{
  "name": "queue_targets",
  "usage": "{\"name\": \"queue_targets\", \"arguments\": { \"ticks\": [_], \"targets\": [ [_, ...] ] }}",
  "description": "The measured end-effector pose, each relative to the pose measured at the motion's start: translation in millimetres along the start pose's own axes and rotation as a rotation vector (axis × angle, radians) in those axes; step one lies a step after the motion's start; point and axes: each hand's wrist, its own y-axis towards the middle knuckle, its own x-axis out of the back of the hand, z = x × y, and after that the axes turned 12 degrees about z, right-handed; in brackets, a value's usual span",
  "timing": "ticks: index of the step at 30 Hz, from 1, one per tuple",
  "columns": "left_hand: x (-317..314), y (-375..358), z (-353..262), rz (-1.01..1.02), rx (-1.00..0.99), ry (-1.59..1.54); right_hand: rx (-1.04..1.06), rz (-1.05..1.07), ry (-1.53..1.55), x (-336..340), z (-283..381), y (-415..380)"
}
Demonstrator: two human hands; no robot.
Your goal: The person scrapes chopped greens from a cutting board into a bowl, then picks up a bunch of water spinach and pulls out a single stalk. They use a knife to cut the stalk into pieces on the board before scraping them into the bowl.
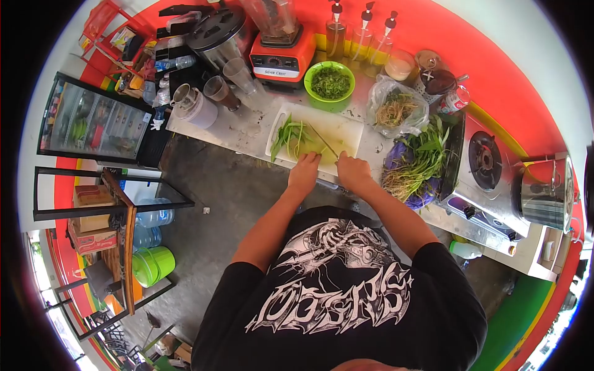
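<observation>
On the metal counter lies a white cutting board (349, 131) with leafy green stems (291, 137) on its left part. My left hand (304, 174) is closed on the lower ends of the stems at the board's front edge. In my right hand (353, 172) is a knife (323, 139), its blade slanting up and left over the board beside the stems. Behind the board stands a green bowl (330, 105) of chopped greens. Uncut greens with roots (421, 161) lie on a purple bag to the right.
A red blender (281, 59), cups (219, 93) and a steel container (216, 43) stand at the back left. Pump bottles (360, 42) line the wall. A clear bag of roots (396, 111) and a gas stove (486, 161) are on the right.
</observation>
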Motion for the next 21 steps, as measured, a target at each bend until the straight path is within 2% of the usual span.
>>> {"name": "queue_targets", "arguments": {
  "ticks": [4, 8, 14, 16, 21],
  "targets": [
    [-2, -2, -3, -0.042, 0.015, -0.023, -0.032, 0.116, 0.018, 9, 3, -27],
    [3, 2, 1, -0.029, 0.021, -0.035, -0.085, 0.109, 0.065, -15, 1, -22],
    [3, 8, 9, -0.009, 0.006, -0.083, -0.014, 0.018, 0.075, -12, 4, 8],
    [-1, 12, 13, -0.001, -0.003, -0.108, -0.011, 0.058, -0.019, -3, 8, 2],
    [1, 19, 18, 0.03, 0.01, -0.2, -0.087, 0.116, 0.03, -11, 12, -21]
  ]
}}
